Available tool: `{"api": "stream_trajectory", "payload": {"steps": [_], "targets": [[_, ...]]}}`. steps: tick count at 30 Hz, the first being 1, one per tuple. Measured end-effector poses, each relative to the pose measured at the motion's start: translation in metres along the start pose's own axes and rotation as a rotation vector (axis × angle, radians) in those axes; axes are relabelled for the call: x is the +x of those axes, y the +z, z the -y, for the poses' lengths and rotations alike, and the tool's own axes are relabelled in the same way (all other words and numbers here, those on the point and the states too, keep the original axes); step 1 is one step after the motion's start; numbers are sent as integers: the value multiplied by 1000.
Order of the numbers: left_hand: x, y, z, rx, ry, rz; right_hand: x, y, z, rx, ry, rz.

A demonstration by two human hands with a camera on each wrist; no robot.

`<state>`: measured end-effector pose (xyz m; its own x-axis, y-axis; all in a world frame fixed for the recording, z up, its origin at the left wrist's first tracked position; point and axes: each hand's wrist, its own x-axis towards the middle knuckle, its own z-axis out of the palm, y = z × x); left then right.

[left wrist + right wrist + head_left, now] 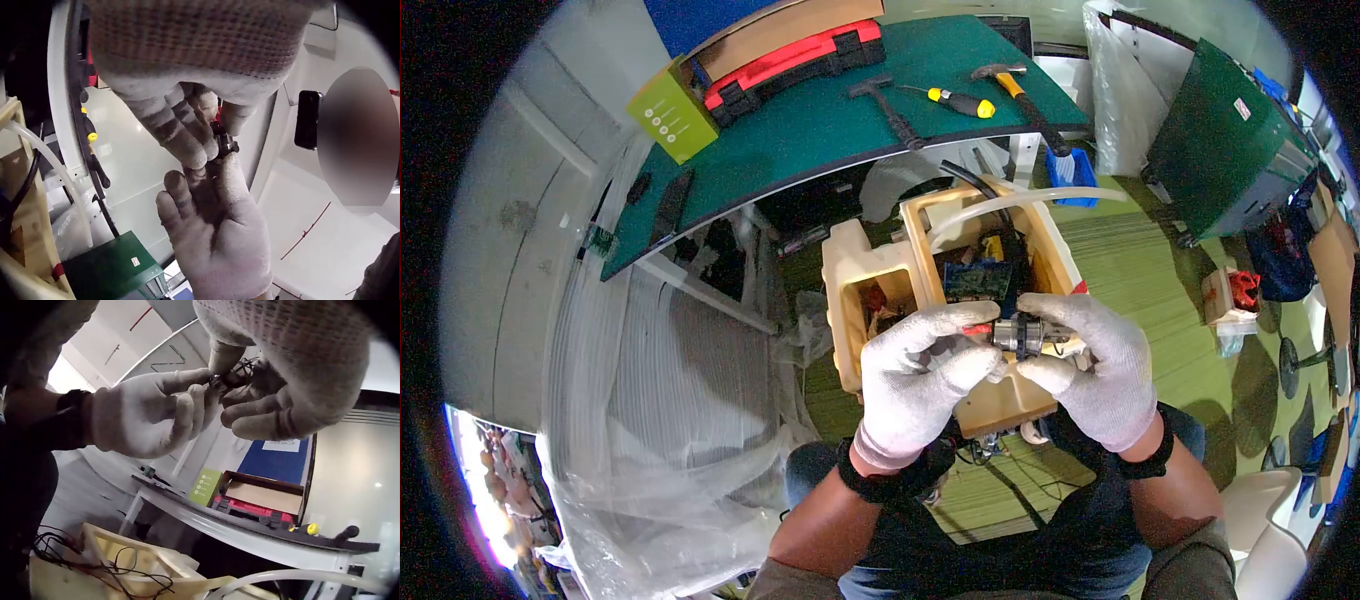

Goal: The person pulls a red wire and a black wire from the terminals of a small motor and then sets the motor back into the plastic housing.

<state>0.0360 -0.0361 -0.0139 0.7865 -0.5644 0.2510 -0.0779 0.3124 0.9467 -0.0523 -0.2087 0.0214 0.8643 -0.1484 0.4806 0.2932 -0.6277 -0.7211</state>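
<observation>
Both hands wear white knit gloves and meet over a cream plastic housing point(962, 412). Between them is a small silver cylinder point(1005, 336) with a black band round it, red at its left end and thin wires at its right. My left hand point(915, 385) pinches the left end between thumb and fingers. My right hand point(1112, 365) pinches the other end, thumb below and forefinger above. Gloved fingers hide much of the cylinder point(226, 145) in the left wrist view. Inside the housing are a circuit board point(978, 281) and dark parts.
A white hose point(1060, 193) arches from the housing. Loose wires point(119, 570) trail over its edge. Beyond stands a green-topped table point(780, 150) with a hammer point(1028, 100), a darker hammer point(887, 110), a yellow-black screwdriver point(962, 102) and a red-black toolbox point(800, 68). A green cabinet point(1225, 140) stands right.
</observation>
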Motion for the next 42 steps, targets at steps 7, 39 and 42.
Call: {"api": "stream_trajectory", "payload": {"steps": [7,39,42], "targets": [[0,-1,1,-48,28,-8,4,-14,8,-73,-229,26],[2,2,-4,108,51,-20,4,-14,-26,288,120,-186],[2,2,-3,112,46,-25,1,-10,-27,277,148,-190]]}}
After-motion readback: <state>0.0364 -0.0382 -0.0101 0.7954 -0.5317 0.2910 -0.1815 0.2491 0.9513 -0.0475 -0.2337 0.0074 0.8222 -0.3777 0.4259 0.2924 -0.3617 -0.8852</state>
